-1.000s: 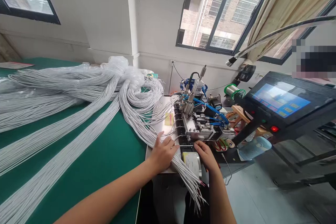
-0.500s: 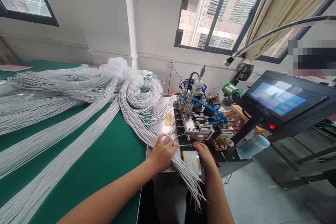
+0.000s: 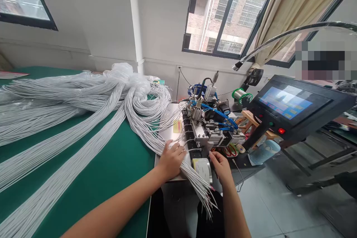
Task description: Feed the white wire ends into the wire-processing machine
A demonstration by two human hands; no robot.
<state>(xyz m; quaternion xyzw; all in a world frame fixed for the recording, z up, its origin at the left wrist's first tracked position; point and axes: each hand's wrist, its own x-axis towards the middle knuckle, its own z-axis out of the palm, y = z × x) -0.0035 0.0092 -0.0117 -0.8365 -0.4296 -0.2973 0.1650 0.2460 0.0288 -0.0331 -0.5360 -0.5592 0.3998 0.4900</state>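
My left hand (image 3: 171, 160) is curled over a thick bundle of thin white cables (image 3: 147, 137), near its front end. Past the hand, the loose cable ends (image 3: 202, 197) fan out over the table edge. My right hand (image 3: 221, 165) is at the near end of a bench machine (image 3: 200, 122), thumb and forefinger brought together; whatever may be between them is hidden. One white cable (image 3: 194, 150) lies across the machine's black rail, its tip a little left of my right fingertips. A round, label-covered roll (image 3: 202, 169) stands between my hands.
More white cable bundles (image 3: 69, 156) and clear plastic wrap (image 3: 122, 72) lie on the green table (image 3: 119, 178). Right of the machine are a control screen (image 3: 286, 100), a wire spool (image 3: 242, 96) and a bluish plastic container (image 3: 264, 152). A flexible lamp neck (image 3: 279, 37) arches above.
My right fingertips have moved slightly right, away from the cable across the rail, leaving a small gap. My left hand stays on the bundle. The whole view has shifted slightly.
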